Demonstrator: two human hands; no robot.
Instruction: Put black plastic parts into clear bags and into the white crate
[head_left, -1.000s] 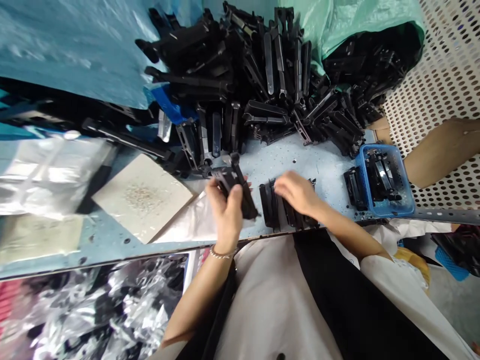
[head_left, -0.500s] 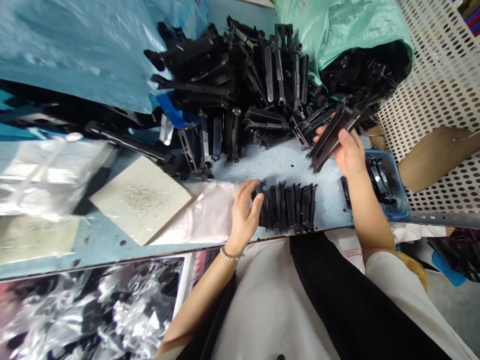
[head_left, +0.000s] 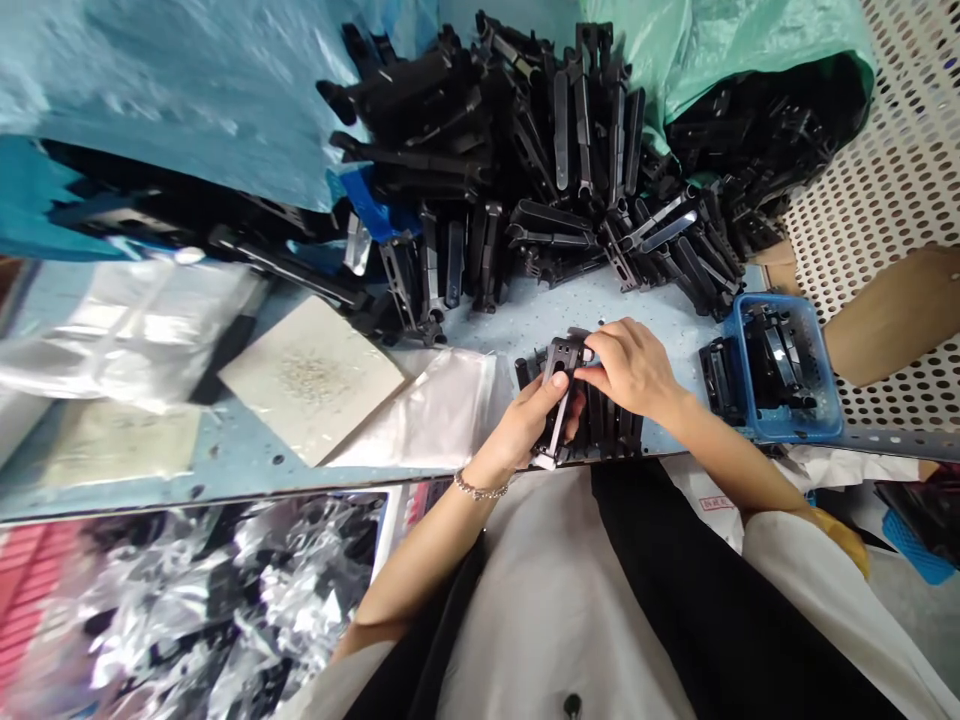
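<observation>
Black part [head_left: 559, 400] held in both hands over the near table [head_left: 570, 310] edge, just above a row of like parts [head_left: 611, 425] standing side by side. Left hand [head_left: 529, 425] closed round its lower half, thumb on the front face. Right hand [head_left: 634, 368] pinches the top end, fingers curled on it. Hands close together, both clamped on the same part. Part tilted, roughly upright, a slot visible near its top. Big pile of black parts [head_left: 525, 150] at the back of the table, partly on blue sheet [head_left: 165, 90]; green bag [head_left: 697, 40] with more parts behind right. Blue basket [head_left: 780, 425] with parts to the right, near the right hand. Clear plastic bag [head_left: 442, 415] just left of the left hand, white tile [head_left: 315, 385] beyond it. Bracelet [head_left: 480, 490] on left wrist.
</observation>
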